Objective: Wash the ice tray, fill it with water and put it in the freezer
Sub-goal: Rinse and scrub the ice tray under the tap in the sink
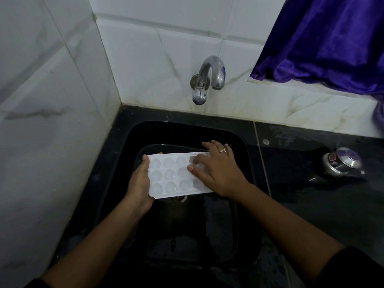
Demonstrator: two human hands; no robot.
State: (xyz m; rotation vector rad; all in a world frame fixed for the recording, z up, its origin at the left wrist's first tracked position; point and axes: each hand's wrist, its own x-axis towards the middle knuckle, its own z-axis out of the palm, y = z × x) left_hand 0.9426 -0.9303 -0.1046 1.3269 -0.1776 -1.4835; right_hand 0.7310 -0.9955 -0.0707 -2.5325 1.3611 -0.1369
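Note:
A white ice tray (pixel 169 176) with rounded cups is held level over the black sink (pixel 133 138), cups facing up. My left hand (pixel 139 183) grips its left short end, thumb on top and fingers underneath. My right hand (pixel 216 171) lies flat on the tray's right half, its straight fingers pressing into the cups; a ring shows on one finger. The chrome tap (pixel 209 80) sticks out of the tiled wall above the sink, and no water runs from it. The tray's right end is hidden under my right hand.
The sink drain (pixel 182 199) shows just below the tray. A wet black counter (pixel 311 183) runs to the right, with a metal pressure cooker lid (pixel 342 163) on it. Purple cloth (pixel 332 42) hangs over the ledge at the upper right. White tiled walls close off the left and back.

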